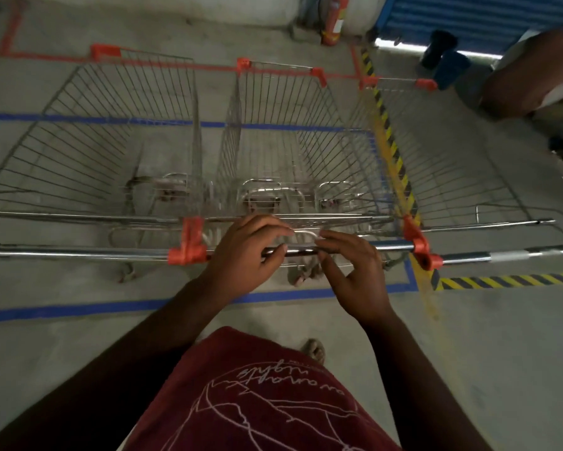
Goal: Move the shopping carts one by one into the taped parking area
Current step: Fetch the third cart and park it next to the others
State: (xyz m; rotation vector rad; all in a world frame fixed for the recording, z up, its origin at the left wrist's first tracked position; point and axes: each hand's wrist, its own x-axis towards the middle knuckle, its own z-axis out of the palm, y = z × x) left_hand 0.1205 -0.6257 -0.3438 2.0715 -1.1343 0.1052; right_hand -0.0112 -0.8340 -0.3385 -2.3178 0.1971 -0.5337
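Note:
Three wire shopping carts with orange corner caps stand side by side. The middle cart (293,151) is right in front of me, inside the blue tape rectangle (78,310) on the floor. My left hand (244,255) curls over its chrome handle bar (390,246). My right hand (355,275) rests its fingertips on the same bar, thumb apart. The left cart (104,141) also sits within the blue lines. The right cart (452,164) stands beyond the tape's right edge, past the yellow-black stripe.
Yellow-black hazard tape (390,148) runs along the right of the blue area. Orange tape (10,37) marks the floor behind. A fire extinguisher (334,21) leans at the back wall beside a blue shutter (469,14). Another person (534,76) stands at the right.

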